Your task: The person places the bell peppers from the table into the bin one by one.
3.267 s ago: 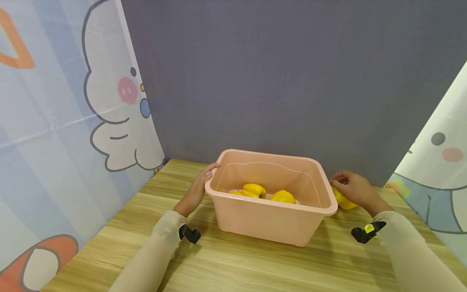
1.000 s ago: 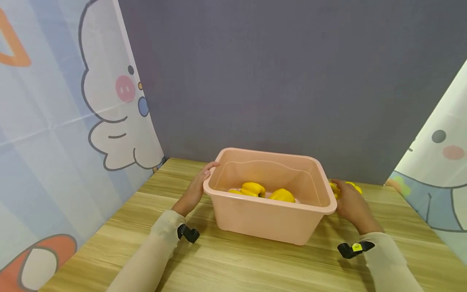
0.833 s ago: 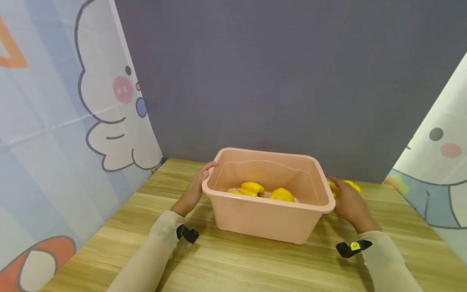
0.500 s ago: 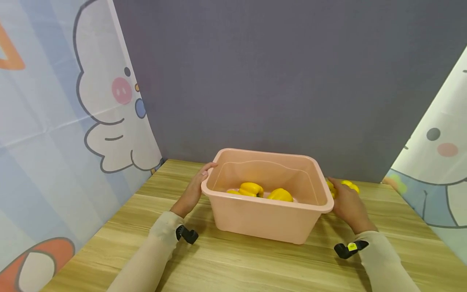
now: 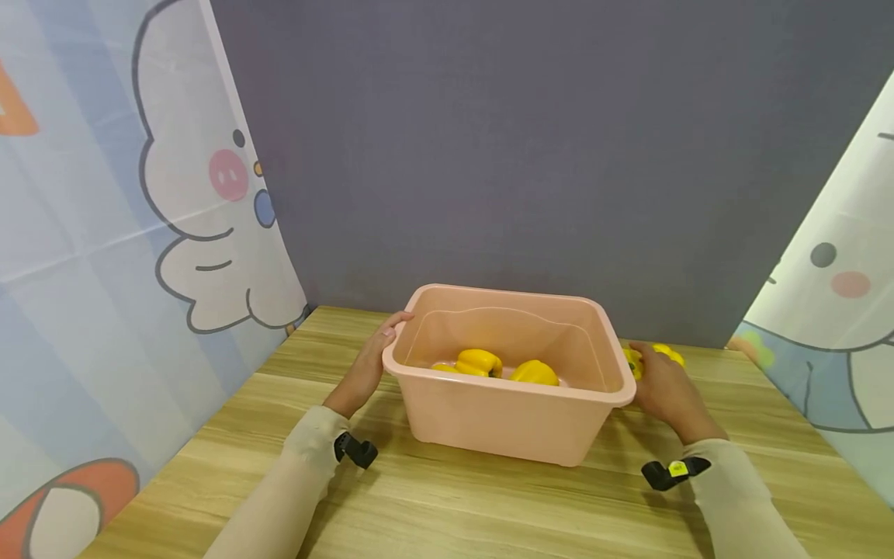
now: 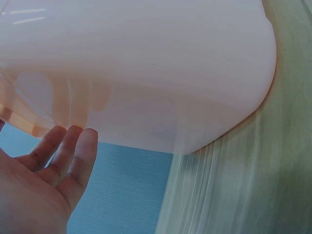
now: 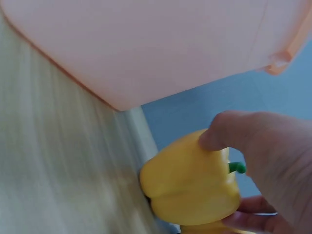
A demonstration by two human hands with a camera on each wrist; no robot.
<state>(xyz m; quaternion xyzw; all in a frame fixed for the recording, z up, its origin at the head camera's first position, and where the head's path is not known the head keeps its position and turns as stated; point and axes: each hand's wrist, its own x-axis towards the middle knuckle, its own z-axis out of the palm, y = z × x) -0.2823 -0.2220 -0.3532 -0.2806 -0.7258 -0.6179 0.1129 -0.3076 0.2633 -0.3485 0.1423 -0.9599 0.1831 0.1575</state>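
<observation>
A pink plastic tub stands on the wooden table, with several yellow bell peppers inside. My left hand rests against its left end. In the left wrist view, three fingertips touch the outer wall near the rim, fingers relaxed. To the right of the tub, my right hand holds a yellow bell pepper with a green stem, thumb on one side and fingers on the other. That pepper is close to the tabletop, partly hidden by the tub and hand in the head view. Another yellow pepper lies just behind the hand.
A grey panel rises behind the table. Cartoon-printed cloth hangs at the left and another printed cloth at the right. Each sleeve carries a black wrist camera, such as the left one.
My right hand moved from over the peppers right of the tub to lower beside its wall, taking hold of one pepper. The other now shows behind the hand. The left hand stays on the tub.
</observation>
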